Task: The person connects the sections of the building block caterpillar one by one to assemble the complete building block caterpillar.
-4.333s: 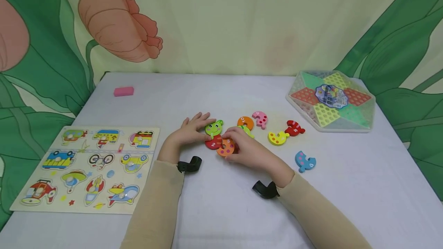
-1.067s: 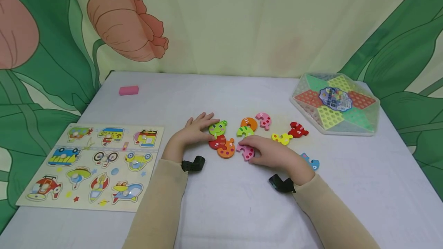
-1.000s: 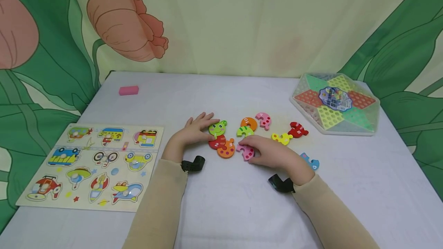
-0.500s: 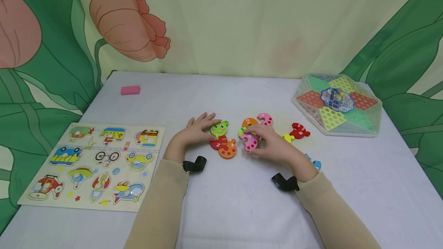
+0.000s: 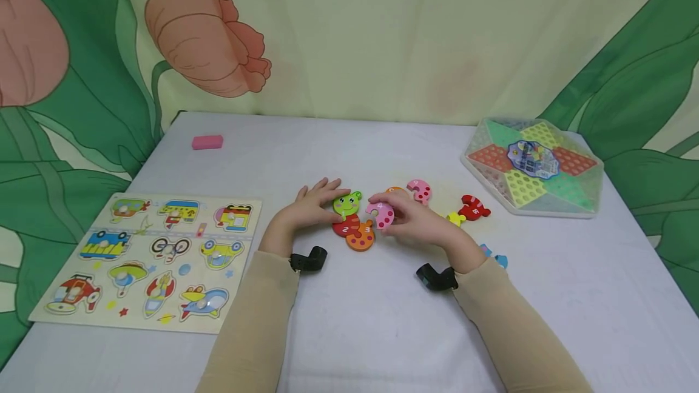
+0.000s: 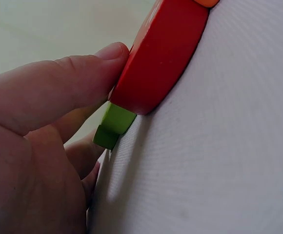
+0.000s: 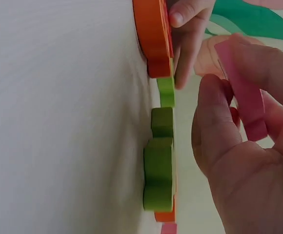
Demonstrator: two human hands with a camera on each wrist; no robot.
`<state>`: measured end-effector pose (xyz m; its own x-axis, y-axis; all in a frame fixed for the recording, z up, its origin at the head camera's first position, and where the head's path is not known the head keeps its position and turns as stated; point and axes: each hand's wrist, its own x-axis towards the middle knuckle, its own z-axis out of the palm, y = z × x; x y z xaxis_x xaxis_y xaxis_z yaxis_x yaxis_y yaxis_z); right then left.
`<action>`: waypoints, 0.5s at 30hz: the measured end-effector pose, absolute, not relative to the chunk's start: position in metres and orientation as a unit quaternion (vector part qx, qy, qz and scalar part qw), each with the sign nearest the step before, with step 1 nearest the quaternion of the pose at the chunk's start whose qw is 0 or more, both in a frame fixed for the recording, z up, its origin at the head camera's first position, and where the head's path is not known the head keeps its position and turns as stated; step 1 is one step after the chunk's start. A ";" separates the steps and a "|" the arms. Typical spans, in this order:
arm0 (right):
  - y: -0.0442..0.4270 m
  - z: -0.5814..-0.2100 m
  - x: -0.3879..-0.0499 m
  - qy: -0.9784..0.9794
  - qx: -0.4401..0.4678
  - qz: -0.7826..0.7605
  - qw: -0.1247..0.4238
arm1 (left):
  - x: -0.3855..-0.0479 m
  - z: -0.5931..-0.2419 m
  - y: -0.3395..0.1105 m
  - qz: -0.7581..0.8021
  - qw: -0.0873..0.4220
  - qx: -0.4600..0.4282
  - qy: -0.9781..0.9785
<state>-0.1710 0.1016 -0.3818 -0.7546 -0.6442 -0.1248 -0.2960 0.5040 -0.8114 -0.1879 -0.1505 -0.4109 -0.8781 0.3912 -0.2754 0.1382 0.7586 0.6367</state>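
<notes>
My right hand (image 5: 419, 220) pinches a pink dotted puzzle piece (image 5: 381, 215) between thumb and fingers. In the right wrist view this pink piece (image 7: 246, 92) is up off the table. Just left of it lie three joined caterpillar puzzle pieces: a green smiling head (image 5: 346, 204), a red piece (image 5: 345, 227) numbered 2 and an orange dotted piece (image 5: 360, 238) numbered 3. My left hand (image 5: 307, 210) rests beside them with its fingers spread. Its thumb touches the red piece (image 6: 166, 53) in the left wrist view. A green piece (image 7: 159, 170) lies under my right hand, hidden in the head view.
Beyond my right hand lie another pink piece (image 5: 420, 191), an orange piece (image 5: 395, 189), a yellow piece (image 5: 455, 218), a red piece (image 5: 474, 207) and a blue piece (image 5: 500, 260). A peg puzzle board (image 5: 147, 262), a pink block (image 5: 207, 142) and a hexagonal game box (image 5: 532, 165) are farther out.
The orange piece numbered 3 was released beside the red one. My right hand took hold of the pink dotted piece, raised it and moved it left toward the joined pieces. My left hand stays put.
</notes>
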 end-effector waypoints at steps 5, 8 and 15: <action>0.097 -0.386 -0.174 0.842 -0.279 -0.395 0.238 | -0.188 -0.411 -0.149 0.314 0.201 0.147 0.916; 0.096 -0.388 -0.175 0.846 -0.278 -0.386 0.241 | -0.188 -0.411 -0.149 0.314 0.201 0.148 0.916; 0.095 -0.390 -0.176 0.843 -0.293 -0.386 0.235 | -0.188 -0.411 -0.150 0.314 0.201 0.143 0.917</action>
<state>-0.1756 0.0952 -0.3897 -0.7187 -0.6743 -0.1697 -0.3121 0.5310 -0.7878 -0.1882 -0.1499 -0.4107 -0.8781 0.3886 -0.2791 0.1360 0.7620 0.6332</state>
